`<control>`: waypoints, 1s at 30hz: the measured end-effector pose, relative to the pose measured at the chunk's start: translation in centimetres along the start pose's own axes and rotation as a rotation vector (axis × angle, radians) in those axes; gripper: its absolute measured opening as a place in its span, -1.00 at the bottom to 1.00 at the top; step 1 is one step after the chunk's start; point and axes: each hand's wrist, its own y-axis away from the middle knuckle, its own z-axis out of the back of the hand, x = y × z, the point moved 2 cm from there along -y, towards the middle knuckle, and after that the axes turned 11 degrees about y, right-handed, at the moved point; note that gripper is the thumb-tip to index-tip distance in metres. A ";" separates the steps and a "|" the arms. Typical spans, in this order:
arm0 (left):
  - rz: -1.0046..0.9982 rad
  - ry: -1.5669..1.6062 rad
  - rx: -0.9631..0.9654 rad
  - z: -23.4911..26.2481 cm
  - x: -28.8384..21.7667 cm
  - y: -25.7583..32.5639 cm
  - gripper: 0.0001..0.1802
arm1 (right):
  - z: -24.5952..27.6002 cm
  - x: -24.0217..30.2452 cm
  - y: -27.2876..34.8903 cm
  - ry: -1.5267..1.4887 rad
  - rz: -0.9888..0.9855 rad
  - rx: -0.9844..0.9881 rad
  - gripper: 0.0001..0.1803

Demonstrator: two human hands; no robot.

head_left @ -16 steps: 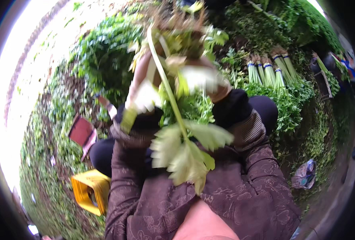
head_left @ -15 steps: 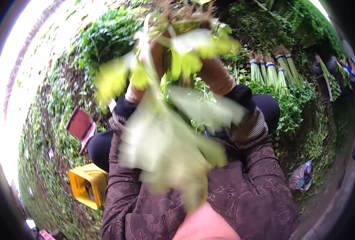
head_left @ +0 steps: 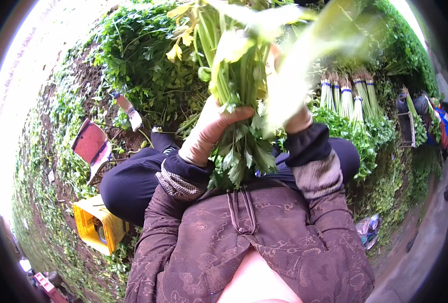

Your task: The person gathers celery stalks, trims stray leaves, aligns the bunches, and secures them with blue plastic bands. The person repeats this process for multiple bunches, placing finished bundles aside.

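My left hand [head_left: 208,126] wraps round the stems of a celery bunch [head_left: 241,76], held upright over my lap. Green leaves hang below the grip, and yellowed leaves stick out at the upper left. A large pale leaf [head_left: 299,65], smeared by motion, crosses in front of my right hand [head_left: 299,121]. Only the wrist side of that hand and a bit of finger beside the stems show, so its grip is hidden. The top of the bunch runs out of view.
A loose celery heap [head_left: 138,55] lies at the far left. Tied celery bundles [head_left: 346,96] with blue bands lie at the right. On my left are a yellow plastic container [head_left: 95,222] and a reddish flat-panelled object [head_left: 91,141]. A crumpled plastic bag [head_left: 368,230] lies right. Leaf scraps cover the ground.
The bunch has turned from roots at the top to leaves hanging below my left hand. That hand has come lower and nearer. The blurred pale leaves have swung up and right.
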 end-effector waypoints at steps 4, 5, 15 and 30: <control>-0.064 0.132 -0.155 1.8 0.1 -1.4 -0.52 | -2.0 -4.5 3.8 0.178 -0.281 0.129 0.01; -0.102 0.111 -0.191 2.0 0.2 -1.2 -0.52 | -2.5 -5.3 4.9 0.074 -0.338 0.274 0.00; 0.012 -0.086 -0.948 14.2 5.3 -1.6 0.00 | 0.7 -18.4 8.9 0.123 -1.274 -0.176 -0.48; 0.444 -0.292 -0.720 18.8 19.8 -0.7 -0.46 | 5.2 -20.8 8.1 0.039 -1.042 0.033 -0.59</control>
